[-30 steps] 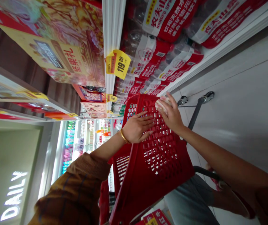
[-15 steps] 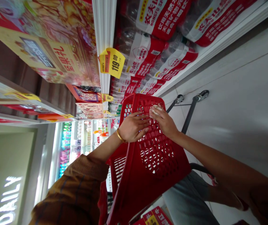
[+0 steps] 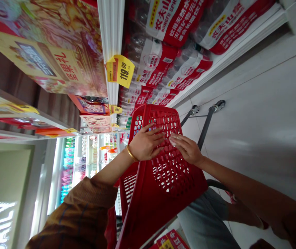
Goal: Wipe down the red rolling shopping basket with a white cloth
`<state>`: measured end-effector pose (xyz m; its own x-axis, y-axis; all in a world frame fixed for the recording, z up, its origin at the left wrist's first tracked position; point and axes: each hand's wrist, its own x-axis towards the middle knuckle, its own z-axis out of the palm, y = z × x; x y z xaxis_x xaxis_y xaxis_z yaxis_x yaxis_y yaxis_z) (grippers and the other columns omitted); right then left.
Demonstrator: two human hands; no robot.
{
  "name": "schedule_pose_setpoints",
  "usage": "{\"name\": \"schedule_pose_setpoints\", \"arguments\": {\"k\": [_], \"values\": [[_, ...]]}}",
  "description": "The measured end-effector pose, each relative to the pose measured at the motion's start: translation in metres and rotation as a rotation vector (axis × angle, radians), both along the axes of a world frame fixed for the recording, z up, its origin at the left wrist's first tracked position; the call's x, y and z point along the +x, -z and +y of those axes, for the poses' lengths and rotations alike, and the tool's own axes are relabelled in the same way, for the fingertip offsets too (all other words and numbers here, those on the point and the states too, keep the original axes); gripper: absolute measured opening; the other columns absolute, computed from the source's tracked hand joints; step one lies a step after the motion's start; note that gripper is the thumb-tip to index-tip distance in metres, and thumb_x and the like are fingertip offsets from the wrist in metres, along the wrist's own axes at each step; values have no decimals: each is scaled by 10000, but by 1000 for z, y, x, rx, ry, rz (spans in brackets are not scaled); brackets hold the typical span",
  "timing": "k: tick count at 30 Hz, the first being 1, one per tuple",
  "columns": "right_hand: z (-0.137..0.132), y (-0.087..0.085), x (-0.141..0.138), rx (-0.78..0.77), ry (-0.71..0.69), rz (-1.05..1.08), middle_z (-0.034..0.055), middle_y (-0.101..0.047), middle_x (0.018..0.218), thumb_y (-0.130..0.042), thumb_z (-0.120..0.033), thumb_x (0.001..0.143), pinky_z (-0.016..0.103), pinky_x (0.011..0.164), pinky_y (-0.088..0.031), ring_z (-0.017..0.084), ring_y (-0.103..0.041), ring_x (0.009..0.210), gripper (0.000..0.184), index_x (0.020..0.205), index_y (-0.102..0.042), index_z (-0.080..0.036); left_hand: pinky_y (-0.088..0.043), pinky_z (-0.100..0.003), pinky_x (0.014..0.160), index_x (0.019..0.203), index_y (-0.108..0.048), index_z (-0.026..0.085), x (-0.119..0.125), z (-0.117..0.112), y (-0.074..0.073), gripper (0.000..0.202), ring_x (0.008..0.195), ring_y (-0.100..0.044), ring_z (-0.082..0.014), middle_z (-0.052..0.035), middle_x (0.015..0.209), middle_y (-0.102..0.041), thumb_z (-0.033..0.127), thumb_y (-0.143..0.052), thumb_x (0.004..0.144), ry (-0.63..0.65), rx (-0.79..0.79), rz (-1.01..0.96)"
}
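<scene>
A red plastic shopping cart basket (image 3: 148, 207) with a perforated wall fills the middle of the view. My left hand (image 3: 145, 142), a gold bracelet at its wrist, lies over the basket's rim with its fingers stretched and spread against the perforated wall. On the same wall, a little to the right, my right hand (image 3: 188, 149) presses a crumpled white wipe (image 3: 172, 141) under its fingertips. Most of the wipe is hidden by the fingers. The two hands are close but apart.
The view is turned sideways. Shelves hold packs of bottled water (image 3: 160, 62), a gift box (image 3: 59, 62) and a yellow price tag (image 3: 122, 71). Cart legs with casters (image 3: 218, 105) stand on the tiled floor (image 3: 262, 114). A red box (image 3: 172, 240) lies below the basket.
My right hand has slid the wipe down the perforated wall in the picture, with its fingers closing over it. My left hand stays spread at the rim. The view has shifted slightly.
</scene>
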<state>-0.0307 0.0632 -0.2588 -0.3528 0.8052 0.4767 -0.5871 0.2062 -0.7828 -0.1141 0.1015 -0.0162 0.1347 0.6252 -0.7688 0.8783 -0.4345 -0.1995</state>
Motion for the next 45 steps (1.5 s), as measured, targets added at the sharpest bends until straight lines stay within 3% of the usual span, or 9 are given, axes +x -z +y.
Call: {"name": "schedule_pose_setpoints", "arguments": {"k": [2, 6, 10, 15, 22, 31, 37, 42, 45], "values": [[18, -2, -11, -132, 71, -68, 50, -566, 1373, -427, -262, 988, 423, 1100, -467, 210, -527, 1286, 420, 1404, -466, -305, -228, -567, 1169, 1215, -642, 217, 3, 0, 1, 361, 1298, -511, -280, -68, 1308, -637, 340, -515, 900, 23, -37, 37], [58, -3, -48, -244, 140, -190, 82, -466, 1463, -419, -359, 993, 494, 1147, -392, 228, -424, 1371, 463, 1444, -392, -264, -188, -576, 1176, 1246, -617, 224, 5, 3, 4, 395, 1320, -487, -292, -61, 1343, -611, 377, -532, 891, 33, -108, 93], [71, 1, -70, -187, 74, -215, 68, -454, 1475, -397, -366, 1000, 540, 1168, -336, 236, -395, 1390, 425, 1413, -442, -276, -190, -565, 1174, 1240, -617, 273, 4, 5, 4, 356, 1303, -510, -275, -15, 1310, -638, 351, -522, 906, 11, -129, 67], [46, 11, -64, -130, 17, -168, 34, -443, 1483, -307, -233, 1018, 533, 1169, -340, 211, -353, 1417, 460, 1455, -374, -356, -211, -570, 1160, 1099, -694, 294, 0, 5, 5, 259, 1288, -524, -278, 12, 1224, -689, 331, -526, 905, -14, -142, 25], [14, 12, -48, -88, 70, -129, 20, -465, 1466, -373, -214, 1006, 523, 1162, -359, 199, -379, 1402, 500, 1467, -323, -400, -217, -546, 1162, 1028, -717, 300, -2, 3, 6, 227, 1276, -538, -253, 25, 1179, -711, 318, -528, 903, -3, -103, -6], [-22, 14, -24, 30, 38, -96, 54, -487, 1456, -376, -165, 1004, 533, 1151, -367, 208, -326, 1432, 495, 1468, -344, -335, -198, -545, 1171, 1052, -714, 281, -1, 4, 5, 247, 1273, -543, -258, 16, 1205, -698, 311, -518, 906, 9, -102, 3], [-46, 14, 9, 305, -3, -1, 117, -554, 1389, -429, -85, 970, 529, 1155, -356, 223, -221, 1468, 474, 1437, -411, -169, -158, -569, 1178, 1122, -691, 267, 2, 4, 4, 283, 1269, -541, -269, -6, 1231, -686, 312, -505, 913, 12, -135, 35], [-52, 21, 24, 462, -6, 116, 115, -614, 1313, -465, -62, 952, 507, 1150, -378, 234, -310, 1433, 481, 1424, -421, -144, -121, -578, 1190, 1203, -651, 233, 4, -3, 3, 351, 1324, -480, -298, -30, 1292, -649, 367, -488, 923, 37, -169, 58], [-38, 26, 13, 362, -23, 136, 106, -535, 1407, -529, -113, 942, 427, 1127, -432, 203, -383, 1399, 614, 1496, -286, -214, -89, -572, 1203, 1259, -613, 222, 8, -12, -1, 401, 1354, -442, -300, -35, 1356, -601, 387, -504, 909, 42, -184, 58]]}}
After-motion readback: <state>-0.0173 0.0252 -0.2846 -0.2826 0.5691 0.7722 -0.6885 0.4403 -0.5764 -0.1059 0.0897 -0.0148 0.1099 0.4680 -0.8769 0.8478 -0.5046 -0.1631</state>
